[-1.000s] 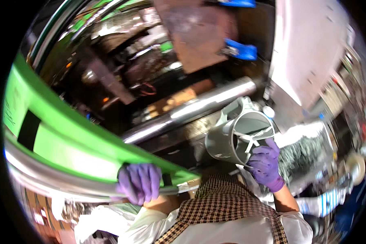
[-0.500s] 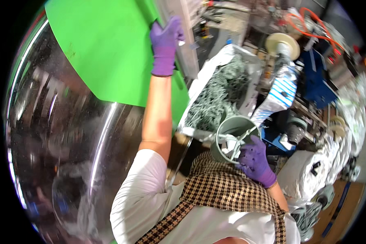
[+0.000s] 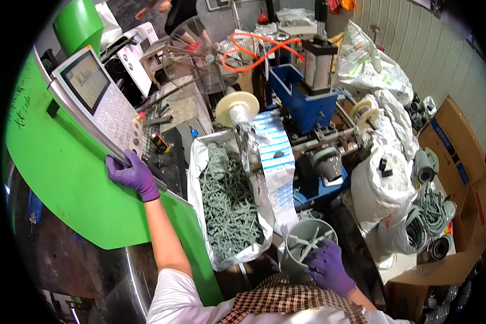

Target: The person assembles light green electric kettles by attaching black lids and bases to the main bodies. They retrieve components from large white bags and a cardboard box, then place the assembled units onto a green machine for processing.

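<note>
My left hand, in a purple glove, is closed over the edge of the green machine door, just below the grey control panel. The exact grip under its fingers is hidden. My right hand, gloved the same way, grips the rim of a grey plastic pipe fitting in front of my checked apron. Pale grey bars cross inside the fitting's open mouth. Between my hands stands a white-lined bin heaped with grey-green plastic scraps.
Beyond the bin are a roll of printed film, a blue press with an orange hose, and a caged fan. White sacks and a cardboard box stand at right. Another person is far back.
My view has swung up and to the right, bringing the control panel and workshop into sight. My left hand stays at the green door's edge; my right keeps hold of the pipe fitting.
</note>
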The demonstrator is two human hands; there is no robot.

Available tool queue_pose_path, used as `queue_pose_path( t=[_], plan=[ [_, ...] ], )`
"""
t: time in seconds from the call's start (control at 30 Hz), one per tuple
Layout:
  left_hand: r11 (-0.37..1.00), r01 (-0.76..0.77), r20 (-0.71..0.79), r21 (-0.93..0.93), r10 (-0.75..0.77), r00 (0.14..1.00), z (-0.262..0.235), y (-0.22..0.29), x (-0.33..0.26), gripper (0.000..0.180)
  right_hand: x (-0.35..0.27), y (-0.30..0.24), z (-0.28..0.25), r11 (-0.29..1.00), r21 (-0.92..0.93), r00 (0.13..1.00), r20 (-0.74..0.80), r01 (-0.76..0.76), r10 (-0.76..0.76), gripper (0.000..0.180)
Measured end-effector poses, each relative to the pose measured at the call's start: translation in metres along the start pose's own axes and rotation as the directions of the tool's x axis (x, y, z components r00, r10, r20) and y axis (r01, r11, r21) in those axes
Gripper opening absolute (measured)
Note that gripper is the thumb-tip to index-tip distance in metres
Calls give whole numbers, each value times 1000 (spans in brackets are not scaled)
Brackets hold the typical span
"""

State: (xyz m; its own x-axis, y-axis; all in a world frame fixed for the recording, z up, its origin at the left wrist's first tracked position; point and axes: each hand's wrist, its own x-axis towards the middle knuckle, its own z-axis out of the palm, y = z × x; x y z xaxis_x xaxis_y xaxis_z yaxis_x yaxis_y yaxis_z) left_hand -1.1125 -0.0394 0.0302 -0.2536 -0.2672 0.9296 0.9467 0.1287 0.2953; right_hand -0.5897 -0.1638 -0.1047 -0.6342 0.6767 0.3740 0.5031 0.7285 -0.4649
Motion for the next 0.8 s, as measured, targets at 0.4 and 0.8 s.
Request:
queue_pose_path(
  t=[0.4,0.8],
  plan=[
    [853,266,700,-449,521,-488,-201,249,-184,38,26,0,-37,952,49,852,433,303,-294,8],
    [448,265,492,-854,860,131,-206,371,-178,33,-110,322,-129,938,-176,933,154,-299,327,31]
  ],
)
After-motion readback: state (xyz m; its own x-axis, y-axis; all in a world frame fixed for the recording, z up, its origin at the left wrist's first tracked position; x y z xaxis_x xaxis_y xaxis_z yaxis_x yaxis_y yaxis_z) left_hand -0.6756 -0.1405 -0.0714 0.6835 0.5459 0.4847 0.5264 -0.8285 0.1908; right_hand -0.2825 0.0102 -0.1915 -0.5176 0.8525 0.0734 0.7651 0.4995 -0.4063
